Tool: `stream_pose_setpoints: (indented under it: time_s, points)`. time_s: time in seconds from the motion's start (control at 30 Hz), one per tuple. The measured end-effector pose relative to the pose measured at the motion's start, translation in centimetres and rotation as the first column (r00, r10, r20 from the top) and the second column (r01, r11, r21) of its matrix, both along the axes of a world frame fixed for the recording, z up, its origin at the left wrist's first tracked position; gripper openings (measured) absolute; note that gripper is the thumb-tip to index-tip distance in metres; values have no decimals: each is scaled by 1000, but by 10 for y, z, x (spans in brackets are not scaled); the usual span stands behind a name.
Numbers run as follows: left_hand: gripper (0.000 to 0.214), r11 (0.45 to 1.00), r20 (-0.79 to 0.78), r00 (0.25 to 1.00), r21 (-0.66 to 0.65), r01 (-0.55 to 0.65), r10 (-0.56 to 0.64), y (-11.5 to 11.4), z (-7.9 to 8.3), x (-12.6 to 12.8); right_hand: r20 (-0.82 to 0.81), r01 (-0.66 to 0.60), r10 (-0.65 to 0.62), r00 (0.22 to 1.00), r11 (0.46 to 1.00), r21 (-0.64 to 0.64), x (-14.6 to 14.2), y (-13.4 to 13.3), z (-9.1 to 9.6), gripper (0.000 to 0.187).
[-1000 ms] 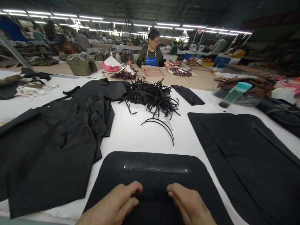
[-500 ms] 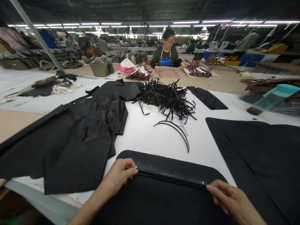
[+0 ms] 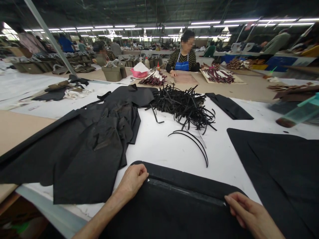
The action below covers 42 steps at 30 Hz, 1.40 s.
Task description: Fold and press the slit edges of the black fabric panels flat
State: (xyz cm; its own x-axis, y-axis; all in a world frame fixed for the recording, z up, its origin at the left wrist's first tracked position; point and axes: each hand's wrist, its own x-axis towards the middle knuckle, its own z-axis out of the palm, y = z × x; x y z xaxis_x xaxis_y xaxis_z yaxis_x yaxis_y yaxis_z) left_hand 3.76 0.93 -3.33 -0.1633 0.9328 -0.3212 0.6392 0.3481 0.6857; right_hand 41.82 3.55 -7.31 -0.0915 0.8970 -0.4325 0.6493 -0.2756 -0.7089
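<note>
Head view: both hands have just moved apart. A second ago they worked close to each other at the middle of the round-cornered black panel [image 3: 174, 215]; now they sit at opposite ends of its narrow glossy band [image 3: 184, 190], just beside the white triangular marks [image 3: 149, 180]. As I read it from where I stand, the handling has gone from the band's middle out to its two ends.

With the heap of black strips [image 3: 183, 104] as landmark, the panel lies on its near side, the two thin curved strips [image 3: 195, 144] between them on the white tabletop [image 3: 154, 142]. The left hand [image 3: 133, 181], fingers curled in, rests at the panel's far left corner; the right hand [image 3: 246, 210] has thumb and forefinger drawn together over the band's right end. I cannot tell whether either really pinches a layer of the panel. Crumpled black pieces [image 3: 84, 149] spread left of the heap, and beyond it a co-worker in a blue apron [image 3: 183, 65] sits.
</note>
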Motion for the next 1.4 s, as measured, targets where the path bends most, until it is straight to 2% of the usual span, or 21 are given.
stream_pose_setpoints:
  time_s: [0.13,0.43,0.77,1.0,1.1,1.2,1.3,1.4]
  points:
    - [12,1000,-46,999,-6,6,-6,3,-3,0,-34,7,-7,999,1000,-14,-1,2,0,42]
    - [14,998,-113,993,-38,42,-46,4,1,3,12,27,-27,1000,1000,6,-10,0,9,43]
    - [16,993,-204,973,-51,102,-111,4,0,3,-58,45,-42,997,998,49,-9,-2,0,35]
    - [14,988,-322,933,-53,148,-157,-1,-4,5,-66,78,-73,995,993,83,-23,-2,20,35]
    - [11,978,-447,870,-100,181,-206,-4,-1,10,-73,90,-84,994,992,83,-28,-3,28,33]
    - [20,960,-625,729,-153,235,-278,-10,0,18,-42,99,-95,995,990,98,-30,-4,30,30]
    - [34,929,-741,607,-63,363,-288,-17,-4,26,44,90,-97,994,987,131,-32,-7,32,25]
    - [48,837,-793,522,29,546,-313,-20,-11,28,186,39,-74,980,982,186,-35,-10,37,22]
